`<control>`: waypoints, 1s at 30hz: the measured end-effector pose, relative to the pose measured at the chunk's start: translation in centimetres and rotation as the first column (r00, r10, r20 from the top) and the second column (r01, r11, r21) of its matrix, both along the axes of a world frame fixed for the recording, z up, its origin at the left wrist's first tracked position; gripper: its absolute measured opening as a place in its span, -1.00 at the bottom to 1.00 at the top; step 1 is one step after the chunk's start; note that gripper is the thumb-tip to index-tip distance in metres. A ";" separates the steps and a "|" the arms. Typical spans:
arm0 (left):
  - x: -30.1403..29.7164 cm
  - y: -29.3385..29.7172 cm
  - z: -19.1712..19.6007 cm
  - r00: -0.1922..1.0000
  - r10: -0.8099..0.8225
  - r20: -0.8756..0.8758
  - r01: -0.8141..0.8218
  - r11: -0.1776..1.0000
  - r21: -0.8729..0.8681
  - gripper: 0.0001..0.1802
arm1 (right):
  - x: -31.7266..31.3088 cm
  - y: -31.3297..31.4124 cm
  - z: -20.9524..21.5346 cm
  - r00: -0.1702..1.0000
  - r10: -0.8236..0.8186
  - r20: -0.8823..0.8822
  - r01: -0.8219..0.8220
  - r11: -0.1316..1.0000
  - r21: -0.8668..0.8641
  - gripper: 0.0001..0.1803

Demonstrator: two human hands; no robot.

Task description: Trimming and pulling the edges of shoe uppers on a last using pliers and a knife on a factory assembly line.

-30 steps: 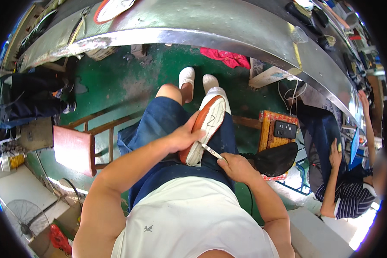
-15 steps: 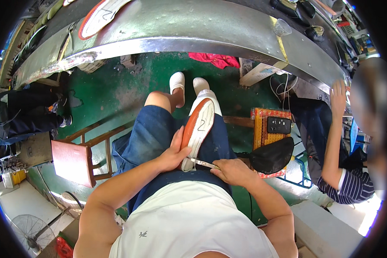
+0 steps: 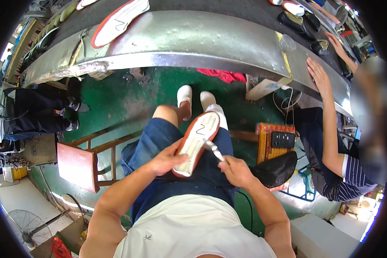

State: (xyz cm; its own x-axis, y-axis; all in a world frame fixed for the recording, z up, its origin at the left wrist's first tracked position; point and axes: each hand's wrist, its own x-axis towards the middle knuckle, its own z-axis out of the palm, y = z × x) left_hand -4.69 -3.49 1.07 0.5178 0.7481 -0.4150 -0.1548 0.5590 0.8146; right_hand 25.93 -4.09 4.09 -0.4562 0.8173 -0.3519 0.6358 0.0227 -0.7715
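My left hand (image 3: 165, 160) is closed round the heel end of a shoe (image 3: 201, 130), which lies tilted over my lap with its pale, red-rimmed sole facing up and a black mark on it. In my right hand (image 3: 237, 171) is a silver metal hand tool (image 3: 215, 151) with a blunt, bent head; motion blur hides its exact kind. Its head is at the right edge of the sole, near the middle, though whether it touches is unclear. My right fingers wrap round the tool's handle, hiding the end of it.
Ahead runs a metal-edged workbench (image 3: 193, 60) with a dark belt, another red-rimmed shoe (image 3: 120, 22) and black shoes (image 3: 296, 26). A co-worker's hand (image 3: 318, 73) rests on its edge. Left stands a wooden stool (image 3: 77, 165); right lie a phone (image 3: 283, 139) and black pouch (image 3: 274, 169).
The shoe has turned so its sole faces up more fully. My right hand has moved right, and the tool has gone from the heel to the sole's right edge.
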 end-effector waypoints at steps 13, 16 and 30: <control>0.4 9.6 11.1 0.810 0.184 0.557 -0.261 0.963 0.062 -0.06 | -1.1 -0.1 0.5 0.936 0.157 0.316 -0.209 0.968 0.137 -0.56; 2.4 12.2 10.7 0.707 0.275 0.652 -0.175 0.961 -0.215 -0.04 | -1.3 -0.2 2.4 0.868 0.244 0.432 -0.355 0.914 0.197 -0.51; 5.7 12.1 11.4 0.676 0.418 0.606 -0.397 0.900 -0.178 -0.18 | -8.2 11.8 11.8 0.959 0.203 -0.197 0.134 0.290 0.948 -0.51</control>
